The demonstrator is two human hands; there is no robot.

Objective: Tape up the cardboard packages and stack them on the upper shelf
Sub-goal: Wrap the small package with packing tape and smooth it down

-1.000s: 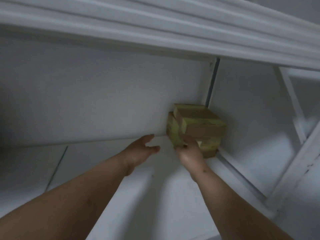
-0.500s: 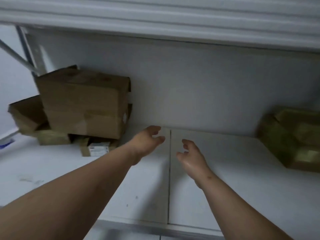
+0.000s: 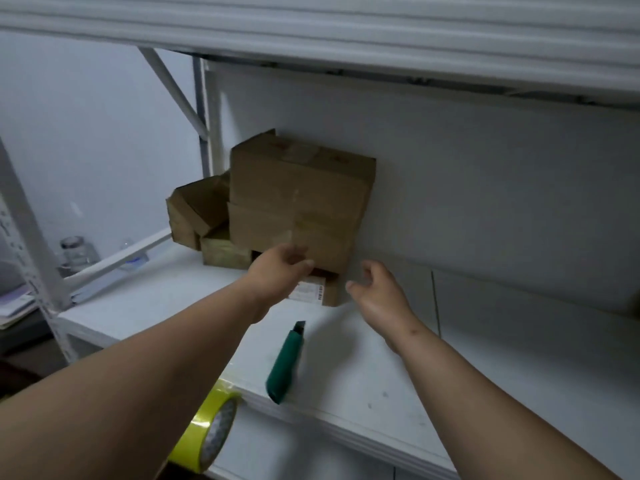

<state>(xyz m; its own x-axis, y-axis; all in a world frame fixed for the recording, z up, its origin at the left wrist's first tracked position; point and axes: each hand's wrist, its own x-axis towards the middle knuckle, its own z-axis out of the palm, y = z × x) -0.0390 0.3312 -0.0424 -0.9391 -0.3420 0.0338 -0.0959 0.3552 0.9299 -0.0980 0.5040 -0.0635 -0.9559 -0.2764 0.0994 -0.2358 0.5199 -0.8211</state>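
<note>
Hands [image 3: 280, 271] [image 3: 377, 292] spread, holding nothing, I reach under the boxes [image 3: 298, 199]; yanking the small box [image 3: 317, 291] could topple them.

Matt brown cardboard boxes [image 3: 298, 195]; glossy yellow tape roll [image 3: 204, 434]; smooth green plastic knife [image 3: 285, 363]; matt white shelf [image 3: 485, 358].
</note>
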